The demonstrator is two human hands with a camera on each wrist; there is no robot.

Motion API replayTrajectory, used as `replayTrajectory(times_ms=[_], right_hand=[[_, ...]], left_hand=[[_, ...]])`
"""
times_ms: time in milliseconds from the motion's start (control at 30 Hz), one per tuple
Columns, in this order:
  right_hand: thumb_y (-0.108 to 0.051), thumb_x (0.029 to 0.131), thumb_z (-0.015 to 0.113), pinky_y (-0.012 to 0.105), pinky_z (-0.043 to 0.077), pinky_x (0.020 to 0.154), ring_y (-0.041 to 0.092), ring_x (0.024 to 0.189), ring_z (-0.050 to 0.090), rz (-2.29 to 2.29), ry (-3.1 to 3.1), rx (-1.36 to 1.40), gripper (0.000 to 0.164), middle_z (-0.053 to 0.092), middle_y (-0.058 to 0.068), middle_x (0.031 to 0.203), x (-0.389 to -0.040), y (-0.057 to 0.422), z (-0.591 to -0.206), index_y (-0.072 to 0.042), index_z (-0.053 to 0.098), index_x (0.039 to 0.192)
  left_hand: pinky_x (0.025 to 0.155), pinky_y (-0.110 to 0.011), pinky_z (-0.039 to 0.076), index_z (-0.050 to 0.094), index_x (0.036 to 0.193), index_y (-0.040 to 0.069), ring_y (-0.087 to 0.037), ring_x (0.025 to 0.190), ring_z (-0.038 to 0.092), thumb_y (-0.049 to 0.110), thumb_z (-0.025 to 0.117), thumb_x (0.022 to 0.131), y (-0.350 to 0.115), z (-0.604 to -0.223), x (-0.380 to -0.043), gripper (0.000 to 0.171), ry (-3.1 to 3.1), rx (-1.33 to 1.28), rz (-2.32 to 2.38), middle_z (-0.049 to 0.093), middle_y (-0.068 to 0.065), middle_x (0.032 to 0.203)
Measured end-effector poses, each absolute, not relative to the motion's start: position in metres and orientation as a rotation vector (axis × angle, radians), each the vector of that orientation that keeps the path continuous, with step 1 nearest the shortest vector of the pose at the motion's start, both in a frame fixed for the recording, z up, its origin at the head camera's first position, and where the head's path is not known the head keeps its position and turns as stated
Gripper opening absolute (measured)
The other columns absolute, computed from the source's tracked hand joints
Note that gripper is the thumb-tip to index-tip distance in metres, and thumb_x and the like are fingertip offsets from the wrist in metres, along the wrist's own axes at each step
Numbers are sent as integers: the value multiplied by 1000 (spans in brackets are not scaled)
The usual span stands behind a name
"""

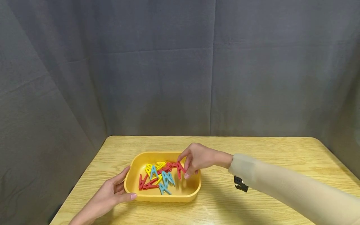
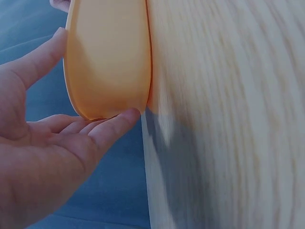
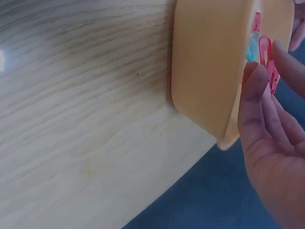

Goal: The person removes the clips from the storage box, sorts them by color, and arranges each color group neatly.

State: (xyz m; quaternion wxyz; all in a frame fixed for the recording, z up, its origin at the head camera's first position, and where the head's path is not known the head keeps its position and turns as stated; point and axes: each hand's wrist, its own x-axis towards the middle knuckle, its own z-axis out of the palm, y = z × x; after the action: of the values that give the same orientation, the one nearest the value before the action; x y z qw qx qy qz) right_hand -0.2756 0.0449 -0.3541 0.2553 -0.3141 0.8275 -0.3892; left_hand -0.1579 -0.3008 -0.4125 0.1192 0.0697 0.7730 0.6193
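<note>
A yellow plastic tub (image 1: pixel 161 198) stands on the table, holding a pile of red, yellow and light blue clothespins (image 1: pixel 167 178). At the tub's left end, my left hand (image 1: pixel 108 193) holds it, thumb at the front rim and fingers against the left side. The left wrist view shows that hand (image 2: pixel 62 143) spread around the end of the tub (image 2: pixel 109 57). Over the tub's right part, my right hand (image 1: pixel 198 157) pinches a red clothespin (image 1: pixel 179 170) between thumb and fingers. In the right wrist view, this red clothespin (image 3: pixel 265 50) shows between the fingertips.
The wood-grain table (image 1: pixel 253 150) reaches well to the right of the tub. Dark grey cloth (image 1: pixel 157 78) hangs behind it and at both sides. A black strap (image 1: pixel 241 184) hangs under the right sleeve (image 1: pixel 270 181).
</note>
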Motion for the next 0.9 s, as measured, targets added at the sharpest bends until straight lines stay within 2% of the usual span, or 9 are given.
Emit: replayTrajectory(times_ms=[200, 300, 533, 900], right_hand=[[2, 77, 92, 27, 58, 63, 13, 64, 65, -1107, 2251, -918, 57, 73, 4, 79, -276, 65, -343, 8, 70, 128], [0, 76, 92, 25, 55, 63, 14, 67, 66, -1136, 2261, -917, 58, 73, 4, 80, -277, 77, -338, 9, 69, 129], [-3, 78, 92, 26, 56, 69, 19, 72, 66, -1210, 2271, -883, 60, 71, 6, 83, -278, 107, -335, 10, 67, 130], [-12, 79, 93, 29, 54, 75, 26, 89, 68, -1229, 2392, -798, 58, 69, 11, 91, -279, 152, -351, 2, 71, 131]], left_hand=[[102, -31, 53, 14, 165, -7, -44, 147, 37, 7, 82, 93, -304, -412, -158, 100, 2228, 238, 1822, 16, -27, 170], [101, -31, 54, 14, 165, -7, -44, 146, 39, 7, 82, 93, -305, -411, -158, 100, 2225, 223, 1821, 16, -27, 169], [101, -31, 54, 13, 165, -7, -44, 146, 39, 9, 82, 94, -306, -411, -159, 101, 2230, 202, 1797, 17, -28, 169], [98, -31, 56, 13, 165, -8, -46, 143, 43, 6, 81, 94, -310, -412, -158, 99, 2203, 226, 1813, 26, -35, 163]])
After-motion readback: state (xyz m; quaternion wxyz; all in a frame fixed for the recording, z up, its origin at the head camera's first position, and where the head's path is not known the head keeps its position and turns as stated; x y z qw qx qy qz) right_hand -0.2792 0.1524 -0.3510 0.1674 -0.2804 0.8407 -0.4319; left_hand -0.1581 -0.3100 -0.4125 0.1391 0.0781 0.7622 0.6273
